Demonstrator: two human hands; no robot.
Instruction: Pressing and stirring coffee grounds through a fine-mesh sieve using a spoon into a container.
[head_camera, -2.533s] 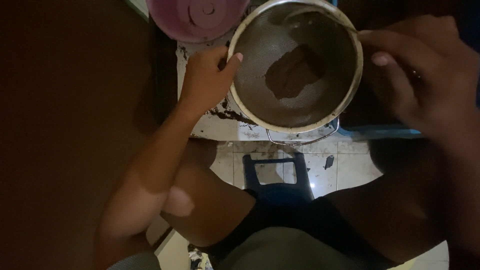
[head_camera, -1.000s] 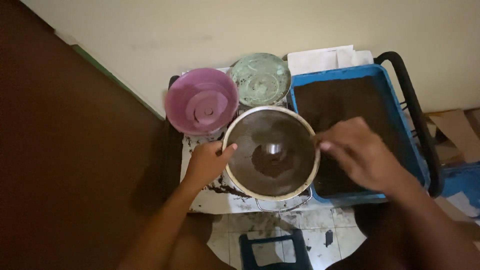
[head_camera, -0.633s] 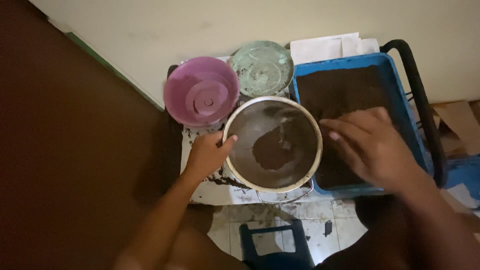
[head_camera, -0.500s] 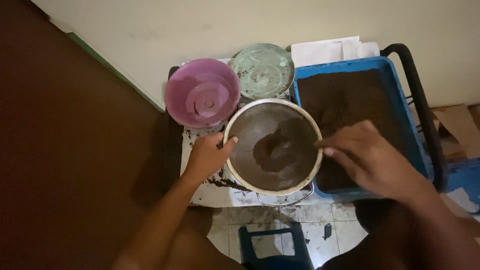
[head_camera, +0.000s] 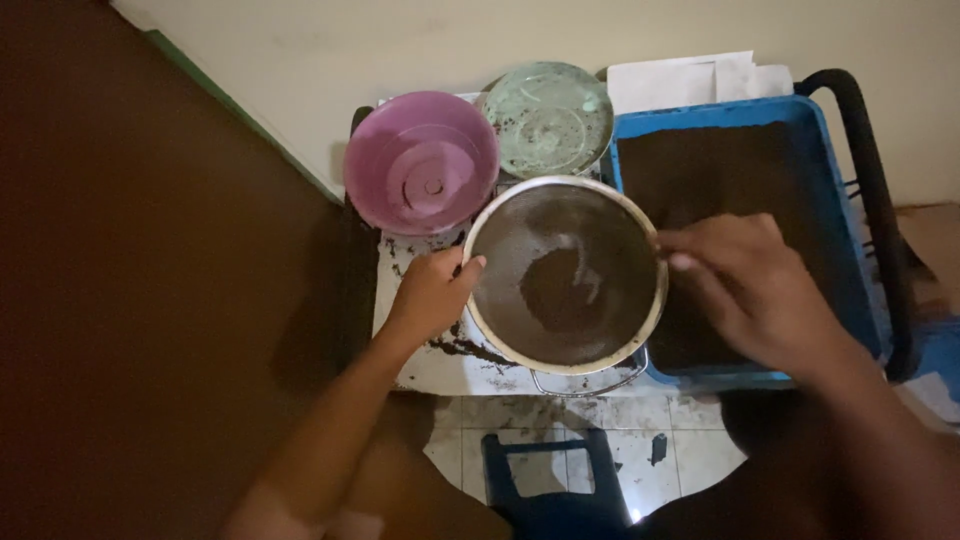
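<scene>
A round metal sieve (head_camera: 500, 340) with a patch of dark soil (head_camera: 556, 290) in its mesh sits in the middle of a small white table (head_camera: 425, 365). My left hand (head_camera: 432, 292) grips the sieve's left rim, thumb over the edge. On the opposite rim, my right hand (head_camera: 752, 285) has its fingers closed on the metal edge. Both hands hold the sieve level above the table.
A blue tray (head_camera: 845, 215) full of dark soil stands to the right. A pink bowl (head_camera: 420, 162) and a pale green bowl (head_camera: 548, 115) sit upside down at the back. White paper (head_camera: 680, 78) lies against the wall. A blue stool (head_camera: 550, 490) stands on the tiled floor below.
My right hand has moved from inside the sieve and over the tray back to the right rim. The view pulled back from the close-up; the soil patch shifted slightly.
</scene>
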